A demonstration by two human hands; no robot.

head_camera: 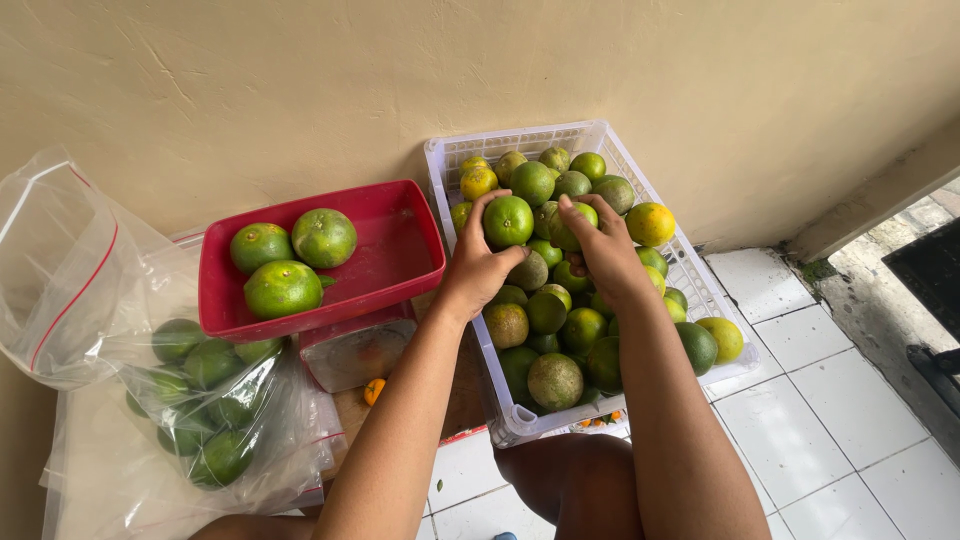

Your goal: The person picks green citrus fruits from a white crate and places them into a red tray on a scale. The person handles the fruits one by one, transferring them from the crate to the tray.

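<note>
Forearms reach into our white crate [690, 290]: left hand [478, 265] grasps a green orange [508, 221], right hand [605, 250] clenches another orange [567, 228]; we advise lifting each without disturbing the pile.

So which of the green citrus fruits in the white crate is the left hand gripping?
The round green one near the crate's middle, wrapped by the left hand; the right hand grips a neighbouring fruit.

Clear plastic bag [215, 420] of green citrus, lower left; red-trimmed.
</note>
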